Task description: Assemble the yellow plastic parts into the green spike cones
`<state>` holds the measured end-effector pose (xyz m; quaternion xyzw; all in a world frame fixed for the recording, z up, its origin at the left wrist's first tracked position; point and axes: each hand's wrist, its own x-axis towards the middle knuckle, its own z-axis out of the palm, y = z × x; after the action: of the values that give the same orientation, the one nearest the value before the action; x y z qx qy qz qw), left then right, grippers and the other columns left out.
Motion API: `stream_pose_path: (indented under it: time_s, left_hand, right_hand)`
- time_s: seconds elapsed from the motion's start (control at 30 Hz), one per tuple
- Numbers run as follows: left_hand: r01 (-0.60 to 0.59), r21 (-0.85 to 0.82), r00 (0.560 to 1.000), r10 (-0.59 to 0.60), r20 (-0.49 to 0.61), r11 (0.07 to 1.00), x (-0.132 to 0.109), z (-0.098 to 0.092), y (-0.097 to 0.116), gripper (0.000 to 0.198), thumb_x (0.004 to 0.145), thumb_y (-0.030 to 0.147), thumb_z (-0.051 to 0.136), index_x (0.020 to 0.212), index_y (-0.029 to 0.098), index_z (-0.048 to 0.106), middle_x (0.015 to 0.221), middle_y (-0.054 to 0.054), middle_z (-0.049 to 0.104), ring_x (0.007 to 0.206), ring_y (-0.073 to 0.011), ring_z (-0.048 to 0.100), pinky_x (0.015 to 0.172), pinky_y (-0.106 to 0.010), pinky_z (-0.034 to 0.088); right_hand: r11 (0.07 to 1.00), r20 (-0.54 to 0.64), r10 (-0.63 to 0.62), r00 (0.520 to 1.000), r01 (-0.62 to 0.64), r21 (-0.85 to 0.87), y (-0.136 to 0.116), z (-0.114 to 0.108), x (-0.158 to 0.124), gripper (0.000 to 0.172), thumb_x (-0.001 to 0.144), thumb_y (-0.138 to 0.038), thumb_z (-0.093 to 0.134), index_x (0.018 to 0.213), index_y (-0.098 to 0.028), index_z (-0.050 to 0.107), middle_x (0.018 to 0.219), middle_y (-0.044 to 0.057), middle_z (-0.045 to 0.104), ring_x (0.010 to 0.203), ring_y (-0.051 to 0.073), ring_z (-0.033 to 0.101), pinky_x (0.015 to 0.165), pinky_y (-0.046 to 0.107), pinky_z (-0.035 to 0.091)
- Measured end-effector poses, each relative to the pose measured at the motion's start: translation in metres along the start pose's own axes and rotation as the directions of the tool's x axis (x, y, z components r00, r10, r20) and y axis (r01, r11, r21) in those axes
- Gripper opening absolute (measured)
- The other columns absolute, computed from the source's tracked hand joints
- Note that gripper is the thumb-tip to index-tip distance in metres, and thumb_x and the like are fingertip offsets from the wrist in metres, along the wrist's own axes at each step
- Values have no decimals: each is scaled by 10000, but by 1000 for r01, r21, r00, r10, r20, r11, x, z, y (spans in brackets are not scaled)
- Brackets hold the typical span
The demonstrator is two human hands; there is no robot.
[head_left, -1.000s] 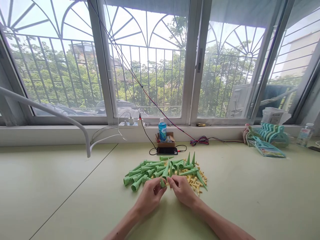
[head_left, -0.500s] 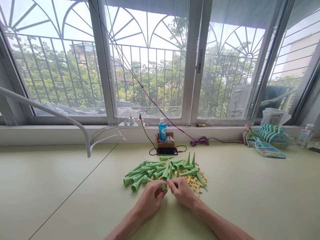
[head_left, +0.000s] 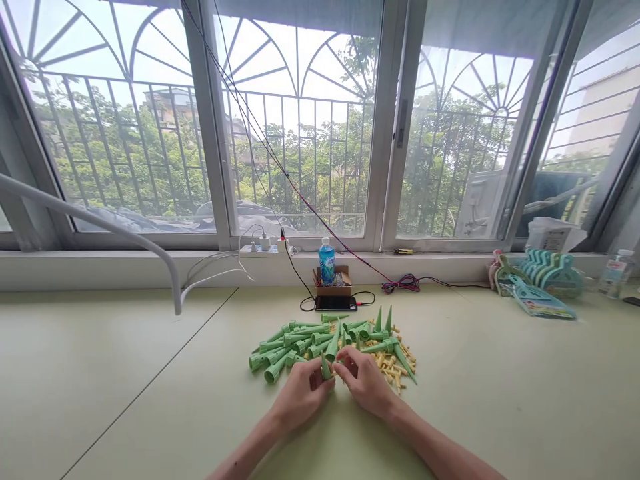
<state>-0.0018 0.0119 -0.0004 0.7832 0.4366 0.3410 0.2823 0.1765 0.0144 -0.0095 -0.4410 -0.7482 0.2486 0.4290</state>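
Note:
A heap of green plastic cone spikes (head_left: 305, 341) lies on the pale green table (head_left: 125, 373), with small yellow plastic pieces (head_left: 393, 370) scattered at its right side. My left hand (head_left: 303, 393) is closed round one green cone spike (head_left: 325, 367) that points up. Right beside it, my right hand (head_left: 365, 381) pinches something small and yellowish at the cone's base; I cannot make it out clearly. Both hands sit at the near edge of the heap.
Behind the heap lie a black phone (head_left: 336, 303), a small cardboard box (head_left: 333, 281) and a blue bottle (head_left: 327, 261) by the window sill. Cables (head_left: 400, 283) run along the sill. Teal plastic items (head_left: 543, 277) stand at the far right. A white tube (head_left: 125, 230) arcs over the left.
The hands stay together at the heap's near edge; the held cone has tilted slightly and the fingers have shifted on it. The view has drifted a little.

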Motion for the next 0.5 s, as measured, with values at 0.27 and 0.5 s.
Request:
stream_pose_path:
  time_s: [0.27,0.5]
  left_hand:
    - [90,-128,996,-90,11,988,4,1,-8,232,794,350,618,732,126,614,603,33,428,585,-108,366,543,-230,294]
    - [83,-153,996,-85,-8,985,5,2,-11,314,792,407,641,654,142,542,606,25,443,585,-110,385,540,-230,304]
  right_hand:
    - [998,66,-56,996,54,23,1,-2,-1,168,905,-261,542,947,-157,666,688,3,590,599,128,462,575,235,353]
    - [998,65,-60,996,59,17,0,-3,-1,183,907,-262,549,978,-153,678,703,6,600,612,130,476,581,235,360]
